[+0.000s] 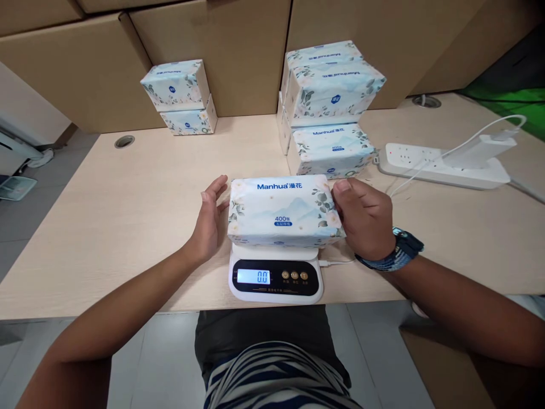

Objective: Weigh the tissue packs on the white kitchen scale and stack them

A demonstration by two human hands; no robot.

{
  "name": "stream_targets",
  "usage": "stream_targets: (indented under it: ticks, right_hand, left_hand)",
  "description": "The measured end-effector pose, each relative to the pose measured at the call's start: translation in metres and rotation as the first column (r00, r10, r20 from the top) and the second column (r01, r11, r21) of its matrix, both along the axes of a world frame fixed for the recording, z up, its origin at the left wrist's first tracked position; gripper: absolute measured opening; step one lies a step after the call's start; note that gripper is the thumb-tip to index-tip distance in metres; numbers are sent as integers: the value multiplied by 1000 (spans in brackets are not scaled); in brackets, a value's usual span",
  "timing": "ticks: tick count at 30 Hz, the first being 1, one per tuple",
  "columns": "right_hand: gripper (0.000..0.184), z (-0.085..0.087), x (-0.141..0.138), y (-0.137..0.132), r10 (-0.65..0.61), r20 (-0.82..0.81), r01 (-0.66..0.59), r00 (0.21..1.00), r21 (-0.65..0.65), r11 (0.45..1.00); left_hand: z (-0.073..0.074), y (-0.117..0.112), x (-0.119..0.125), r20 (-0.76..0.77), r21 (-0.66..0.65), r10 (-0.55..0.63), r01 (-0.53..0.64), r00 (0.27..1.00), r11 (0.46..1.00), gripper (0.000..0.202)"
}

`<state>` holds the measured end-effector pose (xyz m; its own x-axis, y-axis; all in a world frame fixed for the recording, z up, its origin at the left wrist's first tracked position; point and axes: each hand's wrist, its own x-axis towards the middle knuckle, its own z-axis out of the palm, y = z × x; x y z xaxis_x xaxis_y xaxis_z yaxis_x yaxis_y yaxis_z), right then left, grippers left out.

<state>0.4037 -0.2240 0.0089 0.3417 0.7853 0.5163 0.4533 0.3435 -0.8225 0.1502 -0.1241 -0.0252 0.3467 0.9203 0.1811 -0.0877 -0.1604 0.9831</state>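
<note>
A white tissue pack [281, 211] printed with flowers and "Manhua" sits over a small white kitchen scale [276, 276] at the table's near edge. The scale's display reads 0.0. My right hand [365, 218] grips the pack's right end, fingers curled over the top edge. My left hand [210, 218] is open, palm facing the pack's left end, a small gap between them.
A stack of two tissue packs [181, 96] stands at the back left. A taller pile of packs [330, 108] stands behind the scale. A white power strip [443, 165] with a charger and cable lies to the right. Cardboard boxes [221, 51] line the back.
</note>
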Motion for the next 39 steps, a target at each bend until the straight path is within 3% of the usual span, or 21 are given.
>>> stream_targets:
  ticks: [3, 9, 16, 26, 39]
  right_hand:
    - [67, 1, -1, -1, -3, 1, 3, 1000, -17, 1000]
    - [69, 2, -2, -3, 15, -11, -15, 1000, -33, 999]
    - [70, -2, 2, -3, 68, 7, -68, 998, -32, 997]
    - [70, 0, 3, -4, 71, 44, -70, 996, -24, 997]
    - [72, 2, -1, -2, -8, 15, 9, 1000, -31, 999]
  left_hand:
    - [2, -1, 0, 21, -68, -35, 36, 999, 997, 79]
    - [0, 5, 2, 6, -38, 114, -114, 993, 993, 92]
    - [-2, 5, 2, 1, -21, 132, -132, 991, 991, 91]
    - [2, -9, -3, 68, 222, 65, -78, 996, 972, 71]
    - [4, -8, -1, 21, 124, 125, -126, 992, 984, 79]
